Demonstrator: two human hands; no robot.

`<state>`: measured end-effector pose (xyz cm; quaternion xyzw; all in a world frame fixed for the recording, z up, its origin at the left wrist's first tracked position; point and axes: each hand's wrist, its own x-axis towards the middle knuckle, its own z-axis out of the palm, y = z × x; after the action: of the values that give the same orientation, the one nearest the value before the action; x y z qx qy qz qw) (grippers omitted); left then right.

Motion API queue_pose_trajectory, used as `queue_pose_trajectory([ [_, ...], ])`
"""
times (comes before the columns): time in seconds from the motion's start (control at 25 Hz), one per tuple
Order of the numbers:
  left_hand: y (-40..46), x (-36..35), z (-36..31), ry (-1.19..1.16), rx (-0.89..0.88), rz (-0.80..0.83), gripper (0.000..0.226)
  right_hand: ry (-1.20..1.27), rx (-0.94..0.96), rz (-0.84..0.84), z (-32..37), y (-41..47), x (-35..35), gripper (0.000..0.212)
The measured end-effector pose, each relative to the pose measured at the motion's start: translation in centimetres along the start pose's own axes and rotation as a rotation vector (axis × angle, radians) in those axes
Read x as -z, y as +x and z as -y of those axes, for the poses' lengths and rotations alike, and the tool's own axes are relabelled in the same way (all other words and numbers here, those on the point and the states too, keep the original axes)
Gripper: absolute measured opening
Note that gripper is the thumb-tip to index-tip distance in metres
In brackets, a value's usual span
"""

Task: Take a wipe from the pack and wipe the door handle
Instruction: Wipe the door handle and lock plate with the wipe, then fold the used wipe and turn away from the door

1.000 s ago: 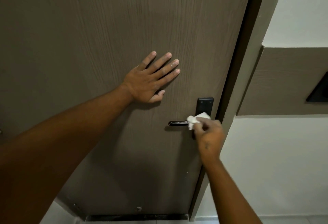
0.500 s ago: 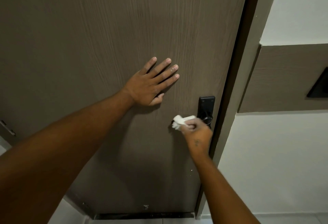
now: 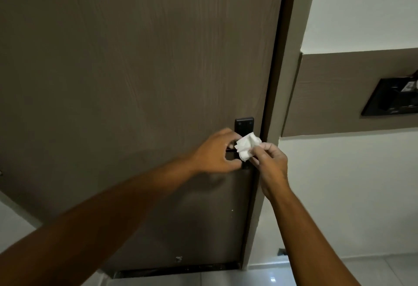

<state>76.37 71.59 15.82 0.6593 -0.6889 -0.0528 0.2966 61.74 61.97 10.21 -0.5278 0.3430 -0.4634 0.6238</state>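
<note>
A crumpled white wipe (image 3: 247, 148) is pinched in my right hand (image 3: 270, 164), held against the black lock plate (image 3: 244, 125) of the dark brown door (image 3: 135, 82). My left hand (image 3: 216, 152) is curled around the black door handle (image 3: 230, 152), which is mostly hidden under its fingers. The wipe touches the base of the handle next to my left fingertips. The pack of wipes is not in view.
The grey door frame (image 3: 287, 82) runs along the door's right edge. To its right, a brown wall panel (image 3: 339, 95) carries a black wall fitting (image 3: 391, 96) above a white wall. Pale floor tiles (image 3: 271, 276) lie below the door.
My left hand has come off the flat of the door and moved down right onto the handle. My right hand has drawn the wipe from the handle's tip back to the lock plate.
</note>
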Motion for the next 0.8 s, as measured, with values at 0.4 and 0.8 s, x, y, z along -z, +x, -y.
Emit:
queue_pose_trajectory([
  [0.4, 15.3, -17.5, -19.0, -0.897, 0.299, 0.104, 0.022, 0.121, 0.066, 0.038, 7.0, 4.6, 25.7, 0.013],
  [0.8, 37.5, -43.9, -44.9, -0.840, 0.183, 0.302, 0.025, 0.027, 0.018, -0.814, 14.3, 9.1, 65.0, 0.014],
])
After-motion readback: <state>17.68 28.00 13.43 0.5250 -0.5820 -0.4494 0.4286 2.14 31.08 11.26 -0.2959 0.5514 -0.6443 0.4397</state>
